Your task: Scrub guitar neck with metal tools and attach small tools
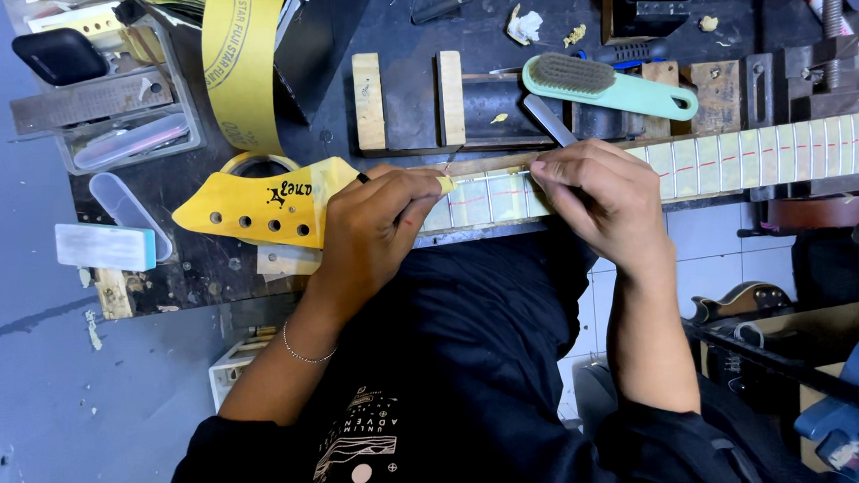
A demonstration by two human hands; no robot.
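Note:
A guitar neck (758, 156) lies across the workbench, its fretboard covered in pale tape with a red line drawn along it. Its yellow headstock (256, 206) with tuner holes points left. My left hand (375, 230) rests on the neck near the headstock end and grips a thin dark tool with a yellowish tip. My right hand (594, 194) presses on the fretboard just to the right, fingers pinched around a flat metal blade (548, 120) that sticks up behind them.
A mint-green brush (602, 83) lies behind the neck. A yellow sandpaper roll (239, 65) hangs at upper left beside a tray of tools (109, 101). Two wooden blocks (409, 97) stand on the dark bench. A grey sanding block (105, 247) sits at left.

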